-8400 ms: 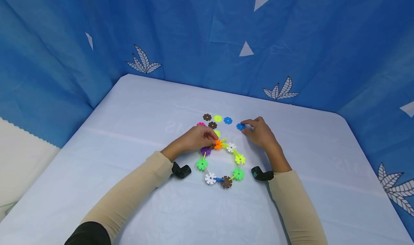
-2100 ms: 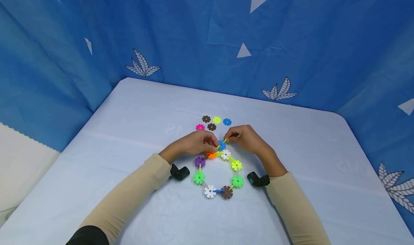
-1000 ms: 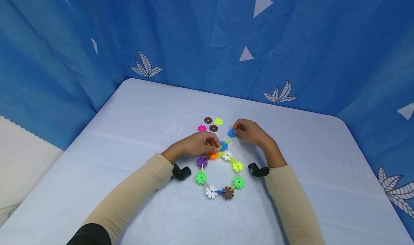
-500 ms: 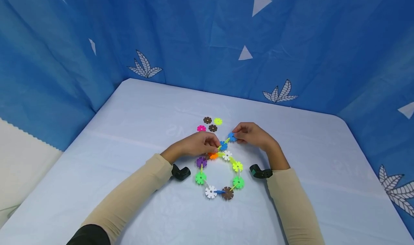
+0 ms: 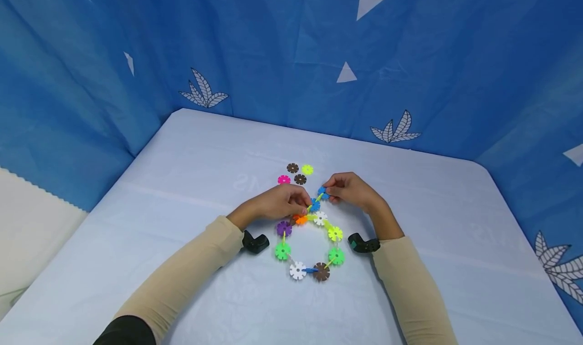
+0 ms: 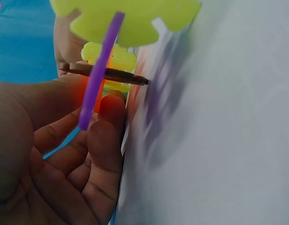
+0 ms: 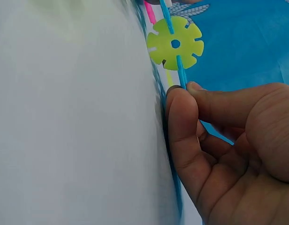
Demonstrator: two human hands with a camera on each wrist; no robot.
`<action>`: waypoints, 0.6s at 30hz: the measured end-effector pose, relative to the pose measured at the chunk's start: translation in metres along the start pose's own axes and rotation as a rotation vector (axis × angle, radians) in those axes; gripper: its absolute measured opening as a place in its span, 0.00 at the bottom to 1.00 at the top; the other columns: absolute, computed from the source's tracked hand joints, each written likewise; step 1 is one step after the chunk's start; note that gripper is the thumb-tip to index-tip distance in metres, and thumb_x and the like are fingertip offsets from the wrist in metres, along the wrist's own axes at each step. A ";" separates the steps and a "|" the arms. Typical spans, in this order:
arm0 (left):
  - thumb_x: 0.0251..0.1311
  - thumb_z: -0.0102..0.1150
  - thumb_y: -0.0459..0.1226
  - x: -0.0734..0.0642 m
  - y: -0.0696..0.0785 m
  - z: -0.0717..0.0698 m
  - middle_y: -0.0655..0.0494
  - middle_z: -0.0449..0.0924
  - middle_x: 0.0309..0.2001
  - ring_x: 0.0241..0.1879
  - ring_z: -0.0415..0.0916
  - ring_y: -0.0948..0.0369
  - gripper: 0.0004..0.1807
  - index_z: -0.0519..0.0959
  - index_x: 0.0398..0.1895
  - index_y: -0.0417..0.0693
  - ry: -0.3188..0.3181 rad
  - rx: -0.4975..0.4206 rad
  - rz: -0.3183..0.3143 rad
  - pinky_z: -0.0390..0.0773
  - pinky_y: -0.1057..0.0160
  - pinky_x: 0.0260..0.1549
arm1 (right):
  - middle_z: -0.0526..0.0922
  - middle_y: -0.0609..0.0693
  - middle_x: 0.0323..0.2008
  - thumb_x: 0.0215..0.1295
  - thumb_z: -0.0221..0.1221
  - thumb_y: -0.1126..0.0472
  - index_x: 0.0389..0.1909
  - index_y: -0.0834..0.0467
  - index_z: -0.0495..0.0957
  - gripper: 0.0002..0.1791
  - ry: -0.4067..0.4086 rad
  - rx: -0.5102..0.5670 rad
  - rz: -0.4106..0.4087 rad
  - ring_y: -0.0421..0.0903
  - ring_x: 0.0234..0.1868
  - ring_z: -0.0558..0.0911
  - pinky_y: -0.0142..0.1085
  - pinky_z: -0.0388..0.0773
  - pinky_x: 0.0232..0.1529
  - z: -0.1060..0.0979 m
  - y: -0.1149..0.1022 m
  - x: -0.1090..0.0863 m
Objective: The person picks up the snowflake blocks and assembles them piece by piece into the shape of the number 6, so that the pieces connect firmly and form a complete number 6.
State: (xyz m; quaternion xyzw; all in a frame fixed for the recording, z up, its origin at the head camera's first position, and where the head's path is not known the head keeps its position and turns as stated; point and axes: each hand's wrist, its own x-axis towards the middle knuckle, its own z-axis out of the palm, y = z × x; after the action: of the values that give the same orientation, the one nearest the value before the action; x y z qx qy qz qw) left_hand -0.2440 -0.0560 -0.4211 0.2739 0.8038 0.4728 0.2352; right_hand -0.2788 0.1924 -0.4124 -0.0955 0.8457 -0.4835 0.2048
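Slotted plastic snowflake discs are joined into a ring on the table, with a short chain rising from its far side. My left hand (image 5: pixel 284 202) pinches at the ring's top beside the orange disc (image 5: pixel 301 219); close by in the left wrist view are a purple disc (image 6: pixel 98 75) and a brown disc (image 6: pixel 118 75), both edge-on. Between thumb and finger, my right hand (image 5: pixel 350 189) pinches a blue disc (image 5: pixel 323 193) at the chain's far end. In the right wrist view, that disc is edge-on at a slot of a yellow-green disc (image 7: pixel 175 44). Another blue disc (image 5: pixel 314 205) links lower down.
Beyond the left hand lie several loose discs: a pink disc (image 5: pixel 284 179), two brown ones including this brown disc (image 5: pixel 300 179), and a yellow-green disc (image 5: pixel 307 169). The white-covered table (image 5: pixel 205 158) meets a blue curtain (image 5: pixel 282 46) at its back edge.
The right hand has added one blue disc, then taken the second from the loose group and brought it to the chain's yellow-green end disc. The left hand stays at the ring's top.
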 end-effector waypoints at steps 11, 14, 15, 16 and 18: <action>0.70 0.61 0.33 -0.002 0.002 0.001 0.56 0.81 0.39 0.35 0.76 0.59 0.07 0.80 0.48 0.43 0.002 0.012 -0.007 0.78 0.63 0.39 | 0.83 0.56 0.37 0.74 0.58 0.65 0.47 0.63 0.83 0.08 0.020 -0.049 -0.004 0.49 0.33 0.81 0.36 0.82 0.39 0.004 -0.002 0.000; 0.71 0.60 0.34 -0.001 0.003 0.001 0.56 0.81 0.40 0.35 0.76 0.59 0.07 0.81 0.49 0.44 0.005 0.018 -0.017 0.79 0.63 0.39 | 0.82 0.55 0.38 0.76 0.57 0.62 0.49 0.61 0.84 0.10 0.026 -0.081 0.001 0.50 0.35 0.80 0.37 0.81 0.39 0.003 -0.003 0.000; 0.71 0.61 0.34 -0.001 0.003 0.001 0.56 0.81 0.40 0.35 0.77 0.59 0.07 0.81 0.49 0.44 0.008 0.020 -0.020 0.79 0.63 0.39 | 0.82 0.56 0.39 0.76 0.56 0.62 0.50 0.61 0.83 0.11 0.030 -0.091 0.004 0.50 0.35 0.79 0.37 0.81 0.39 0.001 -0.003 0.000; 0.71 0.61 0.34 -0.001 0.003 0.001 0.56 0.81 0.40 0.35 0.77 0.58 0.07 0.81 0.49 0.45 0.009 0.020 -0.023 0.79 0.63 0.39 | 0.82 0.56 0.38 0.77 0.56 0.61 0.51 0.60 0.83 0.11 0.031 -0.102 0.006 0.51 0.35 0.79 0.37 0.80 0.39 0.001 -0.005 -0.001; 0.71 0.61 0.34 -0.002 0.003 0.001 0.56 0.81 0.40 0.35 0.77 0.58 0.07 0.81 0.49 0.44 0.009 0.017 -0.023 0.79 0.63 0.39 | 0.82 0.56 0.39 0.78 0.55 0.60 0.53 0.61 0.82 0.13 0.035 -0.132 0.006 0.51 0.35 0.78 0.38 0.80 0.39 -0.002 -0.006 -0.001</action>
State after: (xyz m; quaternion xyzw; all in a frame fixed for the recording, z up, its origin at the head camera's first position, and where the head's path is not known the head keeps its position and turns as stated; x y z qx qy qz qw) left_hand -0.2415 -0.0555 -0.4182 0.2645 0.8120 0.4645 0.2344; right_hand -0.2793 0.1908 -0.4060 -0.0980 0.8793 -0.4279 0.1845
